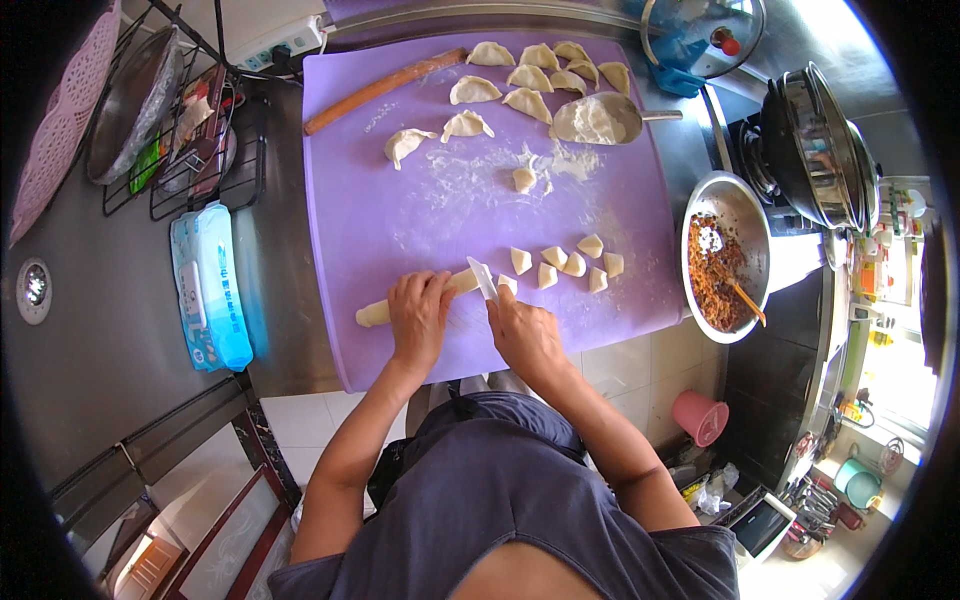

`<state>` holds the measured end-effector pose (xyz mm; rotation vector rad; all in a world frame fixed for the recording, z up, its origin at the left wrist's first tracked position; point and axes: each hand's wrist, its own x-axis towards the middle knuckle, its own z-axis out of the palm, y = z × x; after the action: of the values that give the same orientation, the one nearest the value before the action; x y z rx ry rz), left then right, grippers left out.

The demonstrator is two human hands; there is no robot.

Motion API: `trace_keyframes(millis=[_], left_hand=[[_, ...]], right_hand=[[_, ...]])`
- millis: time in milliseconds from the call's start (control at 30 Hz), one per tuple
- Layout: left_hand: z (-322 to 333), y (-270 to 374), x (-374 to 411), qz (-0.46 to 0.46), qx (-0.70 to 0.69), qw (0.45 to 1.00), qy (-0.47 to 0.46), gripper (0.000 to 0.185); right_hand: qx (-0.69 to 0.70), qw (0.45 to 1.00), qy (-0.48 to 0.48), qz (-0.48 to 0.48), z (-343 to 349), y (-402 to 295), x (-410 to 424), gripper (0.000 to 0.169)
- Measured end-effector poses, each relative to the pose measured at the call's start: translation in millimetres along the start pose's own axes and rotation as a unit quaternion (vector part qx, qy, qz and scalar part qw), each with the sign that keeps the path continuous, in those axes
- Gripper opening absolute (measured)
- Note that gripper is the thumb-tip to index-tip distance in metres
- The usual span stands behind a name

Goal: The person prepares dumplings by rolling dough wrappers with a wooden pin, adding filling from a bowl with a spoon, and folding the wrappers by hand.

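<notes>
My left hand (pixel 420 319) lies over a roll of dough (pixel 373 313) on a purple mat (pixel 450 217), its fingers curled on the roll. In my right hand (pixel 525 330) is a knife with a white blade (pixel 482 277), which stands at the roll's right end. A cut dough piece (pixel 508 284) sits just right of the blade. Several more dough pieces (pixel 574 264) are spread farther right. A flattened or rounded lump of dough (pixel 524 179) rests on scattered flour. Folded dumplings (pixel 475 89) stand at the mat's far side, near a wooden rolling pin (pixel 386 90) and a metal scoop of flour (pixel 598 120).
Right of the mat is a metal bowl (pixel 763 262) of minced filling with a spoon in it. Behind it stand a lidded pot (pixel 817 150) and a glass lid (pixel 701 34). On the left are a pack of wipes (pixel 211 285) and a black wire rack (pixel 259 169).
</notes>
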<state>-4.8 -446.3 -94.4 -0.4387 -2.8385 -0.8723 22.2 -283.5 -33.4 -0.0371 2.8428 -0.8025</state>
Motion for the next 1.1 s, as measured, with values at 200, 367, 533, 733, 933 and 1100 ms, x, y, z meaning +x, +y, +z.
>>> trace_keyframes(millis=[200, 367, 533, 733, 933, 1100], left_hand=[[1.2, -5.6, -8.6, 0.033, 0.053, 0.998, -0.005, 0.042], [-0.1, -9.9, -41.7, 0.064, 0.117, 0.989, -0.066, 0.066], [-0.3, -7.4, -57.7, 0.086, 0.139, 0.984, -0.077, 0.073], [-0.1, -5.0, -62.0, 0.086, 0.117, 0.988, -0.061, 0.072], [4.3, -14.7, -60.1, 0.042, 0.045, 0.998, -0.014, 0.056], [-15.2, -19.0, -33.9, -0.035, 0.006, 0.999, 0.021, 0.034]], right_hand=[[-0.008, 1.000, 0.007, 0.015, 37.8, 15.2, 30.9, 0.022], [0.024, 0.998, 0.056, 0.027, 2.6, 4.1, 33.0, 0.026], [0.002, 0.999, 0.036, -0.027, -9.5, -12.1, -10.6, 0.020], [0.004, 1.000, -0.018, -0.008, 3.7, -14.4, -20.8, 0.019], [0.006, 1.000, -0.016, -0.016, 39.8, -4.4, 1.9, 0.015], [0.026, 0.997, 0.068, -0.026, 25.5, -3.0, 28.0, 0.016]])
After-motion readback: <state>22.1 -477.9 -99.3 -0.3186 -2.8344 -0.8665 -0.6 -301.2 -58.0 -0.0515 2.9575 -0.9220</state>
